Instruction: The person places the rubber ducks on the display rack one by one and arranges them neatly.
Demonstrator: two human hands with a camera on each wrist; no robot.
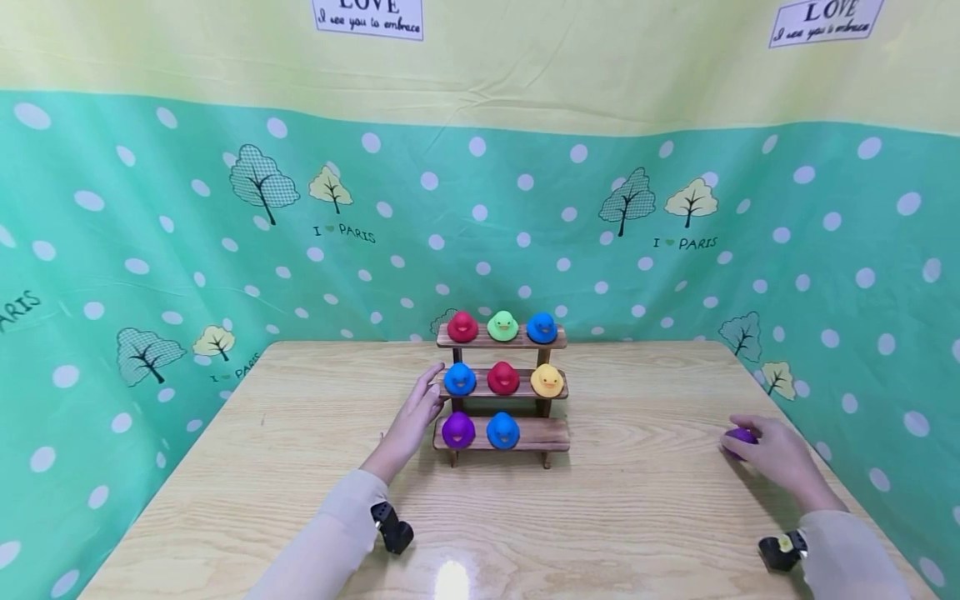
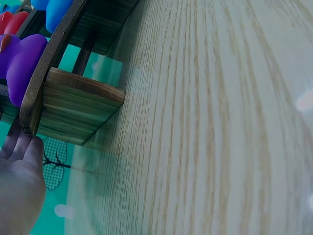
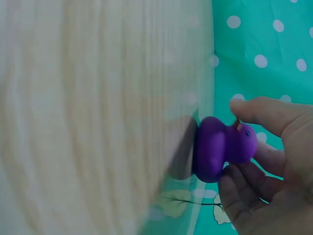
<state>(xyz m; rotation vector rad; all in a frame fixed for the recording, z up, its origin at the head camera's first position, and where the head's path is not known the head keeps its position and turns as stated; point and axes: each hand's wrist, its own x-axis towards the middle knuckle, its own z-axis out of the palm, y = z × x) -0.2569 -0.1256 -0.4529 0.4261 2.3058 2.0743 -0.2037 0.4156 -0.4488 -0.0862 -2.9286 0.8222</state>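
A three-tier wooden display stand (image 1: 555, 433) holds several rubber ducks. Beside its left end is my left hand (image 1: 416, 410), fingers extended at the tier ends; in the left wrist view the fingertips (image 2: 33, 147) reach the stand's edge, partly hidden behind it. Near the table's right edge my right hand (image 1: 776, 454) holds a purple rubber duck (image 3: 212, 149) between thumb and fingers, low over the tabletop. On the bottom tier sit a purple duck (image 1: 458, 430) and a blue duck (image 1: 502, 431), with bare wood to their right.
The middle tier carries a blue duck (image 1: 460, 379), a red duck (image 1: 503, 378) and a yellow duck (image 1: 547, 381). Above them are a red duck (image 1: 462, 327), a green duck (image 1: 502, 326) and another blue duck (image 1: 542, 328). A dotted curtain (image 1: 525, 225) surrounds the wooden table (image 1: 637, 500).
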